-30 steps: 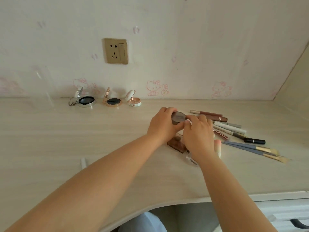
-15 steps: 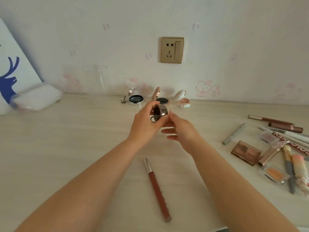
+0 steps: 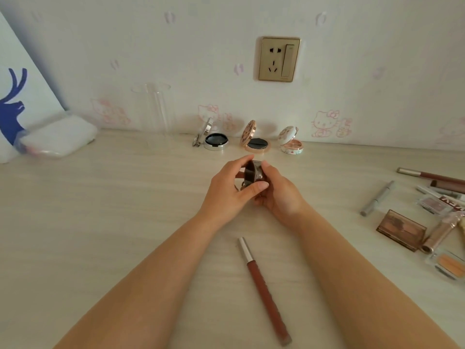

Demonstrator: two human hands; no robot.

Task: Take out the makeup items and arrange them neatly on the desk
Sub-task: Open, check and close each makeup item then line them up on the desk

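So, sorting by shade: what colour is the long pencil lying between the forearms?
Reddish-brown with a silver cap, the long pencil; head view.

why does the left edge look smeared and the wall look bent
Head view: the white pouch at far left is motion-blurred; the wide-angle lens bows the desk edge and wall line; light is soft and even, shadows faint; the hands and the compact they hold stay fairly sharp.

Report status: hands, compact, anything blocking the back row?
Both hands, left and right, grip the round compact above the desk. Three open compacts line the wall. Nothing in between.
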